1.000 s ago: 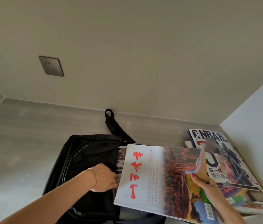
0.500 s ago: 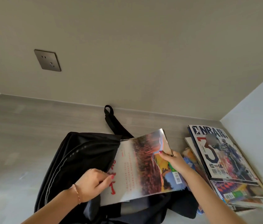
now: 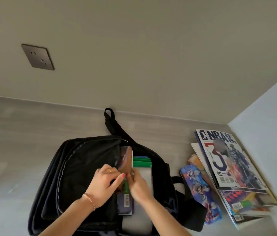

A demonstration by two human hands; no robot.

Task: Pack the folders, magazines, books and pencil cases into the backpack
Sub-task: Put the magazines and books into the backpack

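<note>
At lower centre, both hands' fingers pinched the magazine (image 3: 125, 160) edge between left hand (image 3: 103, 184) and right hand (image 3: 138, 186), inside the backpack (image 3: 76, 167).

Both forearms enter from the bottom edge, the left from about 7 o'clock and the right from about 5 o'clock, and converge toward the centre. The left hand (image 3: 104, 185) lies palm-down with its knuckles toward 12 o'clock; its fingers are curled, and the thumb, with a pink-painted nail, points toward 3 o'clock. A ring sits on one finger and a thin bracelet circles the wrist. The right hand (image 3: 138, 186) is just beside it at 3 o'clock, back toward the camera, fingers bent toward 11 o'clock, their tips meeting the left thumb. What either hand holds cannot be told.
</note>
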